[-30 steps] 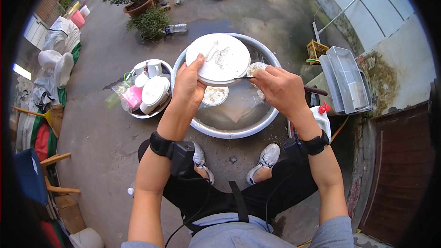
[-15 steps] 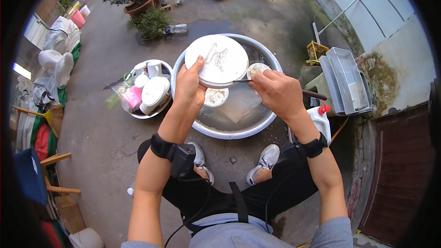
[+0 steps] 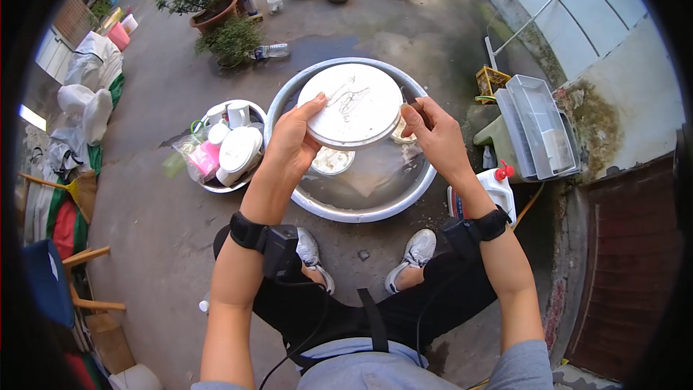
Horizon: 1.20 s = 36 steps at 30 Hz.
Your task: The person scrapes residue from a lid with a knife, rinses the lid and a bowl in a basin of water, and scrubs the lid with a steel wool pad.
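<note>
A: Where is the plate?

B: Your left hand [image 3: 292, 146] grips the white plate [image 3: 354, 105] by its near rim, thumb on top, holding it tilted over the big metal basin [image 3: 346, 206] of water. Your right hand [image 3: 433, 133] is curled at the plate's right rim; it looks closed on a dark utensil handle [image 3: 413, 103], though I cannot tell for sure.

A: How do you do this well?

B: Judging from the smear on the plate's face, keep the plate over the basin so drips fall in, brace the rim firmly, and work across the streaks.

A: What changed?

B: 1 second ago your right hand pinched the utensil lower, its tip under the plate beside a small bowl [image 3: 332, 160]. Now it has risen to the rim, and the plate sits slightly farther right.
</note>
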Tool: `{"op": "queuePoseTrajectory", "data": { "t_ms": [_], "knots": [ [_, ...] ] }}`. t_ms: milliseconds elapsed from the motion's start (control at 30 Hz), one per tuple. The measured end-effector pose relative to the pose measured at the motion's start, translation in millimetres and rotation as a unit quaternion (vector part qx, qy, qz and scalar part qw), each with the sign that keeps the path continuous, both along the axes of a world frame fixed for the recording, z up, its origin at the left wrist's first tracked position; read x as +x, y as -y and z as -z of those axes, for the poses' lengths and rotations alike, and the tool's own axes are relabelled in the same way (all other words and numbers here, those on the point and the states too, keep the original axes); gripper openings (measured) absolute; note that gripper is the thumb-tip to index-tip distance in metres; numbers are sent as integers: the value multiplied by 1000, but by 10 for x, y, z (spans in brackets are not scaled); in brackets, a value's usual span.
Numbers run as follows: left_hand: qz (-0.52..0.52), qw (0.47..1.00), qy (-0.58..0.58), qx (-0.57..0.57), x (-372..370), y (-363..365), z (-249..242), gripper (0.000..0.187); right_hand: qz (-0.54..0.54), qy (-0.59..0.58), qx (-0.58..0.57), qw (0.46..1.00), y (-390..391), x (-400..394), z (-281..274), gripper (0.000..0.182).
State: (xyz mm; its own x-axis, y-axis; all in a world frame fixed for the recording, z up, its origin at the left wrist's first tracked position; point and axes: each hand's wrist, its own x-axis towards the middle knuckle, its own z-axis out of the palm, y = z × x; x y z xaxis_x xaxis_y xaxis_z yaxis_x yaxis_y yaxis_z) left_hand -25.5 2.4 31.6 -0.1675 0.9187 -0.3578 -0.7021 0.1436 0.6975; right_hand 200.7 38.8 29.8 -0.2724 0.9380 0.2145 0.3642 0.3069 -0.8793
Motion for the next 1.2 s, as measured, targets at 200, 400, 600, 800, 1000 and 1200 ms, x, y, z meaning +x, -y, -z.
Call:
{"op": "queuePoseTrajectory", "data": {
  "t_ms": [200, 400, 600, 800, 1000, 1200],
  "knots": [
    [51, 998, 10, 35, 51, -15, -74, 40, -26, -112, -189, 975, -24, -48, -78, 40],
    [82, 990, 77, 87, 344, 71, -45, 48, -10, -161, -111, 981, -1, -232, -27, 46],
    [22, 996, 73, 49, 269, 3, -71, 46, 38, 21, 27, 999, -17, -140, -148, 41],
    [37, 998, -24, 33, 137, 68, -101, 48, 14, 148, 219, 964, -18, -15, -170, 21],
    [50, 988, -132, 56, 129, 112, -192, 50, -29, 166, 264, 950, 51, -11, -209, 14],
    [39, 983, -156, 91, 132, 106, -213, 51, -45, 210, 359, 908, 67, 7, -297, 13]
  ]
}}
